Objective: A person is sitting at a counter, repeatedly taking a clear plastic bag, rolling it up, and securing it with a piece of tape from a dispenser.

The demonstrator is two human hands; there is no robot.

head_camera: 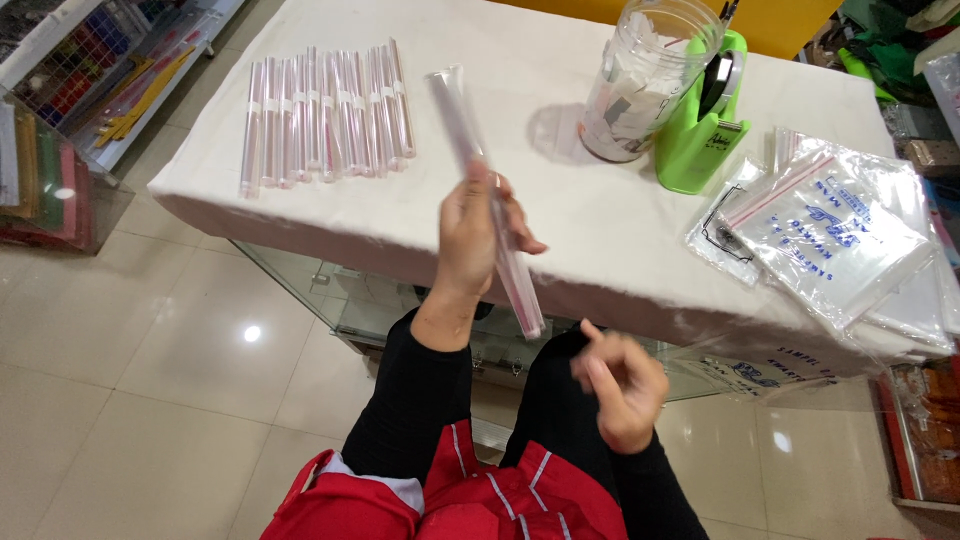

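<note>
Clear plastic tube (490, 200) with pinkish contents is sitting gripped in the left hand (478, 235), tilting above the white-clothed table's (600, 230) front edge. Right hand (622, 388) is hovering below, loosely curled, grasping nothing. Similar tubes (325, 115) are lying in a row beyond.

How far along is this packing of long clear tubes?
Done: a row of finished tubes lies on the white table. In hand: the left hand holds one more tube; the right hand is empty. Left: cannot tell.
</note>
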